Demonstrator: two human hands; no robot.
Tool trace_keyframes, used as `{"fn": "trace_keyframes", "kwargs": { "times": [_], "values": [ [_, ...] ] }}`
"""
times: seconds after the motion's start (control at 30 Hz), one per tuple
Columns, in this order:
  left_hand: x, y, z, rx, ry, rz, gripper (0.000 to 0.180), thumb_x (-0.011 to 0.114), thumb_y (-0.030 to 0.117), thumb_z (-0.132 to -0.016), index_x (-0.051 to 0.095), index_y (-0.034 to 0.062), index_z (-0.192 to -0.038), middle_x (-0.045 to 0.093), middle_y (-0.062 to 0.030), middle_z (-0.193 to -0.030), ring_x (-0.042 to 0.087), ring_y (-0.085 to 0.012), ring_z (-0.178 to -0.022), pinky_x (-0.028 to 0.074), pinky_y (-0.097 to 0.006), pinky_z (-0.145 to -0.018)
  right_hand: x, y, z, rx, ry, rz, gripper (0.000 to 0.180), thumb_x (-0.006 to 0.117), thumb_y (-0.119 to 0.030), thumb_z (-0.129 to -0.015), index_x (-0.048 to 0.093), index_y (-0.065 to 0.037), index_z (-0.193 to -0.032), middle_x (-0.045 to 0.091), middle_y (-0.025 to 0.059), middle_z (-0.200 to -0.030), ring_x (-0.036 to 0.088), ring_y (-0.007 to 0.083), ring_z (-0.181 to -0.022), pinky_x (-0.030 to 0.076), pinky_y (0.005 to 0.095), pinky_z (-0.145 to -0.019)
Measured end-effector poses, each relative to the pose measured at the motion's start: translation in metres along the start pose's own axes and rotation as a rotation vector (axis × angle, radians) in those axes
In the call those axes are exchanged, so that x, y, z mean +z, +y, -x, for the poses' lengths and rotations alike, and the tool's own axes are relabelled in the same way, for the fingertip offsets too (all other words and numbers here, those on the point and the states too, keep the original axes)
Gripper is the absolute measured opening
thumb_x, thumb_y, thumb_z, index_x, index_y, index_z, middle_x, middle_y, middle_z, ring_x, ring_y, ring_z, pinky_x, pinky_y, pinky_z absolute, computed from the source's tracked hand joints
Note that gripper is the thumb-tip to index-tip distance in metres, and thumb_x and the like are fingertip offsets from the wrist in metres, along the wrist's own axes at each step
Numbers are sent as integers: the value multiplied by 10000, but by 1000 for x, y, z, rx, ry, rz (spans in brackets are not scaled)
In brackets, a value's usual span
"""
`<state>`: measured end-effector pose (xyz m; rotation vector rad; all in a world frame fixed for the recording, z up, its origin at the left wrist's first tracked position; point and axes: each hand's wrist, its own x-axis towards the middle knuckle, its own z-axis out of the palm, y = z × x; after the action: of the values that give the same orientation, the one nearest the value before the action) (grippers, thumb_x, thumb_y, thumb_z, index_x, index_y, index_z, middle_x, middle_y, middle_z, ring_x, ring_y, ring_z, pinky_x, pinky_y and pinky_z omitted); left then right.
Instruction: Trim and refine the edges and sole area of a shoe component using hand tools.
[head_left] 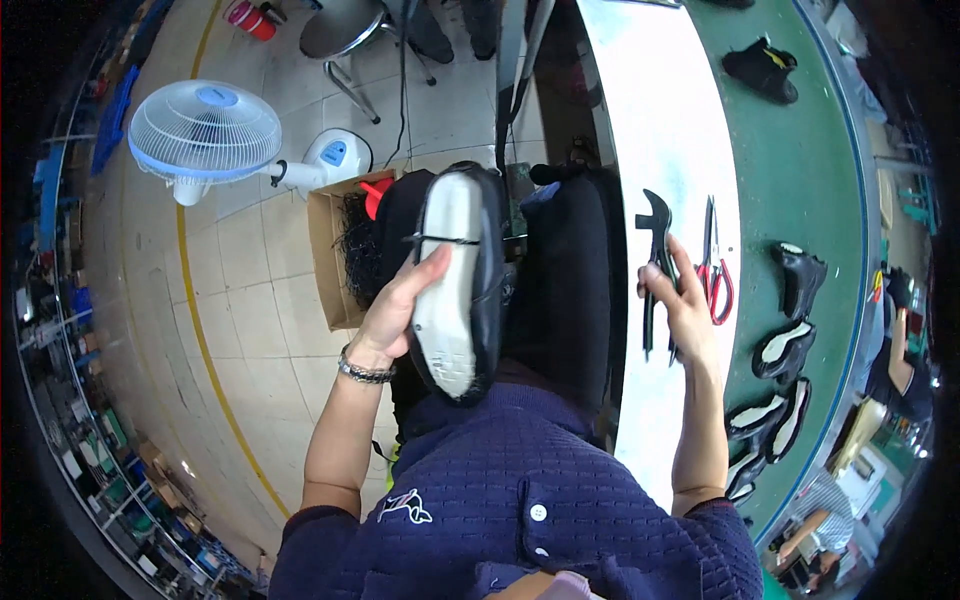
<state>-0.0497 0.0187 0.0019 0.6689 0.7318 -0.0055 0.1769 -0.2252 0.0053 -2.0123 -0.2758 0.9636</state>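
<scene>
My left hand grips a black shoe held sole-up over my lap, its pale insole board facing me with a dark strap or lace crossing near the toe. My right hand rests on the white bench edge, fingers closed around black pliers whose jaws point away from me. Red-handled scissors lie just right of that hand.
A green conveyor belt on the right carries several black shoes, sole-up. A cardboard box with dark laces stands on the tiled floor at left, beside a white fan and a stool. Another person works at far right.
</scene>
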Motion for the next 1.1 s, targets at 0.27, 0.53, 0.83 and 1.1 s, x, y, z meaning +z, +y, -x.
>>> {"fn": "trace_keyframes", "kwargs": {
  "times": [0.27,0.53,0.83,1.1],
  "values": [
    [-2,-26,-28,285,88,-373,687,539,377,-982,245,39,-1502,431,-162,-1414,445,-212,-1278,357,-328,-1059,45,-96,19,40,-610,-292,643,508,-131,-989,166,-28,-1523,649,143,-1103,629,192,-962,470,339,-932],
    [11,-4,-60,529,175,-417,520,467,296,-1014,377,3,-1433,548,-250,-1282,571,-303,-1152,426,-351,-987,77,-135,4,243,-666,-175,605,435,-134,-1025,115,-92,-1536,618,203,-1197,642,239,-1066,508,356,-948],
    [13,10,-59,574,232,-495,471,473,264,-997,460,-44,-1354,567,-277,-1272,575,-369,-1173,448,-384,-978,82,-194,-24,283,-714,385,658,488,-187,-1012,103,-94,-1538,635,111,-954,648,184,-890,568,359,-828],
    [15,5,-59,621,226,-439,407,539,174,-959,523,-43,-1302,568,-250,-1293,571,-350,-1194,462,-378,-976,89,-151,2,-22,-558,515,612,479,-123,-1009,145,-52,-1516,587,83,-775,611,159,-672,523,308,-622]
  ]
}}
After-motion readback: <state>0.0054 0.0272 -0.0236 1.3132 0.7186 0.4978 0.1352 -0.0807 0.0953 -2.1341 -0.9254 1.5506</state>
